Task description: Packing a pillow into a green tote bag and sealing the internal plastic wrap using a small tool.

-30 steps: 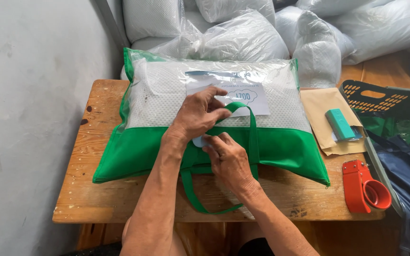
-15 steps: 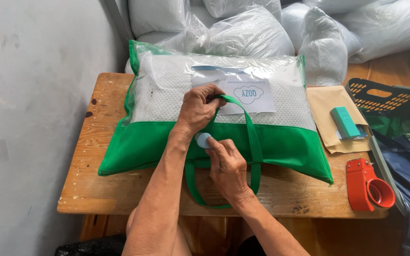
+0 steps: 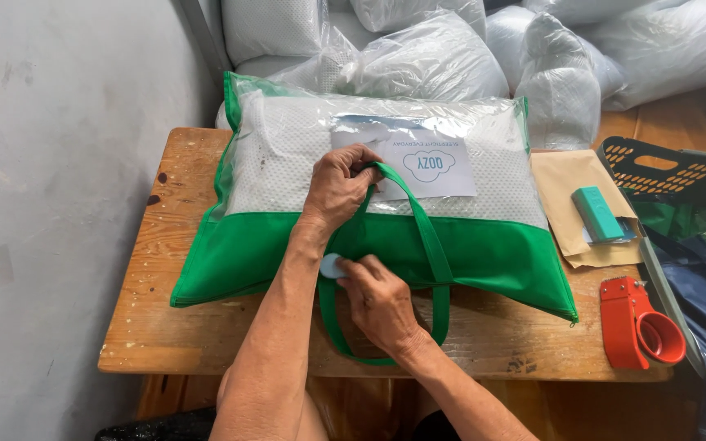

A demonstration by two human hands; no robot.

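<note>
A green carry bag (image 3: 492,253) with a clear plastic front lies flat on a wooden table (image 3: 165,327). Inside it is a white quilted pillow (image 3: 279,163) with a white paper label (image 3: 431,163). My left hand (image 3: 341,186) grips the bag's upper green handle (image 3: 418,220) and holds it up over the clear front. My right hand (image 3: 377,302) pinches a small pale blue round tag (image 3: 332,265) at the bag's lower edge, where the handles meet. A second green handle loop (image 3: 332,327) hangs toward me over the table's front.
A brown paper envelope (image 3: 569,204) with a small teal box (image 3: 598,214) lies right of the bag. A red tape dispenser (image 3: 635,322) sits at the table's right front. A black plastic crate (image 3: 672,175) stands at right. Bagged pillows (image 3: 426,57) pile up behind. A grey wall is at left.
My right hand with the blue tag has moved down and left along the bag's green edge. My left hand has closed on the upper handle and lifted it.
</note>
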